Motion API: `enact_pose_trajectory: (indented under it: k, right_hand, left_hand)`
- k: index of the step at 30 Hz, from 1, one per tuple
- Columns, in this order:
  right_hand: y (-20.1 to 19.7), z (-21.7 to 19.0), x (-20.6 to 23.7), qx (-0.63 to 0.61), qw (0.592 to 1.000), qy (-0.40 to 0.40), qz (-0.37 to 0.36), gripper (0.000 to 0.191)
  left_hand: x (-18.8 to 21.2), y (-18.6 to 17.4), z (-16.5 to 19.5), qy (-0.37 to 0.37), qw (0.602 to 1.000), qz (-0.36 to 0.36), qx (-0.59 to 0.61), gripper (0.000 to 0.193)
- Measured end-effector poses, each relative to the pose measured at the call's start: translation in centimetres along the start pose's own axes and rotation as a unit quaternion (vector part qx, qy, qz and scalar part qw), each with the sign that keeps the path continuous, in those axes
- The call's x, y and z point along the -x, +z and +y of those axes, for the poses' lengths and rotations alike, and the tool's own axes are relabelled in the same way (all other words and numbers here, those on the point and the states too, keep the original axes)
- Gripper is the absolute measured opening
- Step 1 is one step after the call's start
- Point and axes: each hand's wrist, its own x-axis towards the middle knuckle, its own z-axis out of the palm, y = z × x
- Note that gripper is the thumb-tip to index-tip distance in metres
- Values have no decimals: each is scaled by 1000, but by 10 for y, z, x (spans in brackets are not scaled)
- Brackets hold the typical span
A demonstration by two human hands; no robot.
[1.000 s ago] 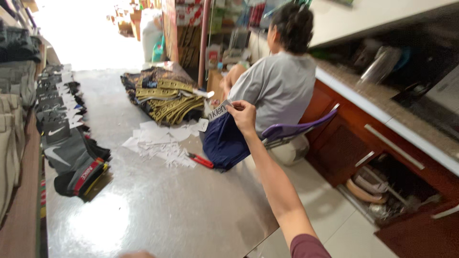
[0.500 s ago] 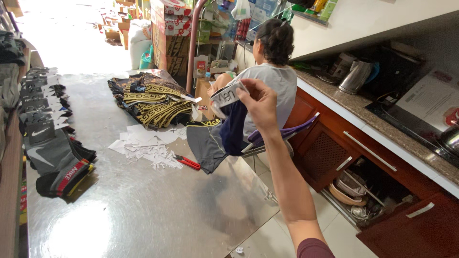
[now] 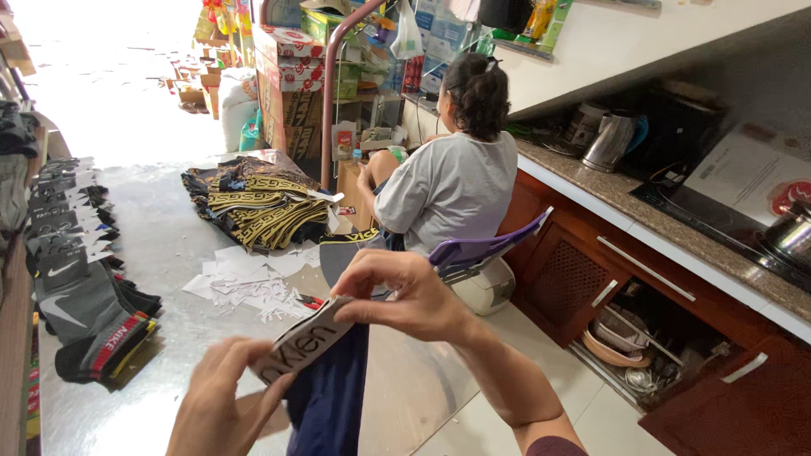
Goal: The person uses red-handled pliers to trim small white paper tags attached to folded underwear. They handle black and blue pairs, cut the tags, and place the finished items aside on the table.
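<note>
Both hands up in front of the camera, over the near edge of the steel table [image 3: 160,279]. Left hand [image 3: 221,404] at bottom centre, fingers closed under the lower end of the grey waistband [image 3: 306,344]. Right hand [image 3: 407,293] above and to the right, thumb and fingers pinched on the upper end of the same band. Waistband stretched flat between the two hands, tilted up to the right. Navy underwear [image 3: 328,399] hanging straight down below the band, between the hands, partly out of view at the bottom.

On the table: heap of white paper scraps [image 3: 245,283] in the middle, red-handled scissors [image 3: 309,301] just beside it, mostly hidden behind the right hand. Pile of black and gold underwear [image 3: 258,207] further back. Row of black and grey socks [image 3: 72,270] with tags along the left edge.

Another person in a grey shirt [image 3: 452,190] seated on a purple chair [image 3: 486,249] past the table, back turned. Counter [image 3: 667,224] on the right with a steel kettle [image 3: 610,139]; wooden cabinets [image 3: 591,287] under it, one open with dishes inside.
</note>
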Motion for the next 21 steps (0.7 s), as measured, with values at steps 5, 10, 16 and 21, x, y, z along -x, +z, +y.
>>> enact_pose_trajectory:
  k: [5, 10, 16, 21]
  right_hand:
    - [7, -10, 5, 31, 999, -42, -9, 17]
    - [6, -14, 12, 43, 997, -14, -64, 16]
    - [3, -11, 18, 34, 994, -31, -102, 21]
    - [2, -6, 19, 13, 995, -17, -101, 17]
  left_hand:
    - [17, 13, -31, 112, 990, -78, -39, 22]
    - [29, 25, -36, 104, 988, -59, -102, 22]
    - [38, 33, -65, 250, 964, 3, -95, 22]
    - [51, 39, -76, 244, 964, -18, -102, 19]
